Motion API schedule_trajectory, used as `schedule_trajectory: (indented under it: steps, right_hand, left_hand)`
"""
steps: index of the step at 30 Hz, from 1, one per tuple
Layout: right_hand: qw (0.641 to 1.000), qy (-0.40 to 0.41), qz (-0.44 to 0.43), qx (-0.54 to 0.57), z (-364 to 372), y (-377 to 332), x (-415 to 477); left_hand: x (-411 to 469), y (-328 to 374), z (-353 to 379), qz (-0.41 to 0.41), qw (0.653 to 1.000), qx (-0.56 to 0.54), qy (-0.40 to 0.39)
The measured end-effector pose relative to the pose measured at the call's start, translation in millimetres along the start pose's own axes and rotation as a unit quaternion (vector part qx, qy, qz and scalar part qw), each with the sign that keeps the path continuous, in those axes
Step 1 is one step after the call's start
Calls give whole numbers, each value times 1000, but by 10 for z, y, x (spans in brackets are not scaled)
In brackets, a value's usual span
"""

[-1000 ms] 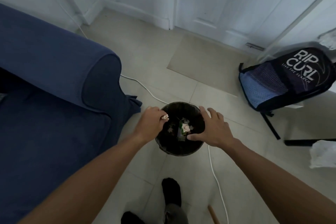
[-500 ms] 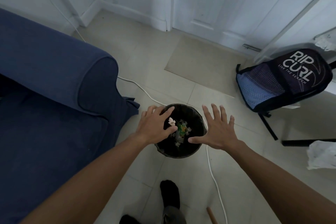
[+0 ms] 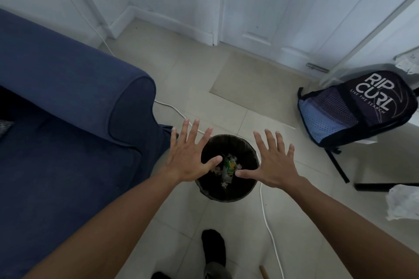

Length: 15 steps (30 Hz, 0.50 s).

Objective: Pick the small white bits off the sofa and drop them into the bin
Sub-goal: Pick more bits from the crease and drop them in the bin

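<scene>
A round black bin (image 3: 235, 142) stands on the tiled floor beside the arm of the blue sofa (image 3: 68, 120). Inside it lie white bits (image 3: 231, 157) and a green carton. My left hand (image 3: 190, 158) is spread flat over the bin's left rim, fingers apart, holding nothing. My right hand (image 3: 274, 163) is spread the same way over the right rim, also empty. No white bits show on the visible part of the sofa.
A white cable (image 3: 269, 229) runs across the floor past the bin. A dark backpack (image 3: 353, 108) leans at the right by a black chair leg. Crumpled white paper (image 3: 403, 204) lies at the far right. White doors stand behind. My dark-socked foot (image 3: 213, 244) is below the bin.
My left hand was pinched on a white bit over the bin; it has opened, and the bit has dropped in. Both hands now have fingers spread wide.
</scene>
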State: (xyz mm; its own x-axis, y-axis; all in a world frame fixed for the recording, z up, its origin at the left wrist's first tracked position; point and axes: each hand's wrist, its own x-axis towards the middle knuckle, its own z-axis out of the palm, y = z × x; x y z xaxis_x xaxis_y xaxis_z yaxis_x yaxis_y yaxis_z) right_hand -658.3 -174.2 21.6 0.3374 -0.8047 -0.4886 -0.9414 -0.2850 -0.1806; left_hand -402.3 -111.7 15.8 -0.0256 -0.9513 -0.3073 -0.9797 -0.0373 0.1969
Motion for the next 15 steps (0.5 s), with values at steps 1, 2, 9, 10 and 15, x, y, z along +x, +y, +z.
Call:
schedule_trajectory:
  steps: [1,2,9,10,15]
  right_hand:
    - [1000,4,-2,0,-19,-15,6]
    - [1000,9,-5,-2,-54,-41,11]
    - [998,34,-40,-29,-463,-417,70]
    - [997,39,-49,-37,-531,-502,90]
    - [992,60,-93,-57,-841,-1077,157]
  left_hand:
    - [-13,-28,-29,-5,1000,-1,1]
    - [-25,-66,-65,-10,1000,-2,2]
    - [-210,-446,-464,-51,998,-3,30]
    - [-259,-513,-539,-56,998,-3,37]
    - [-579,-927,-852,-102,992,-11,78]
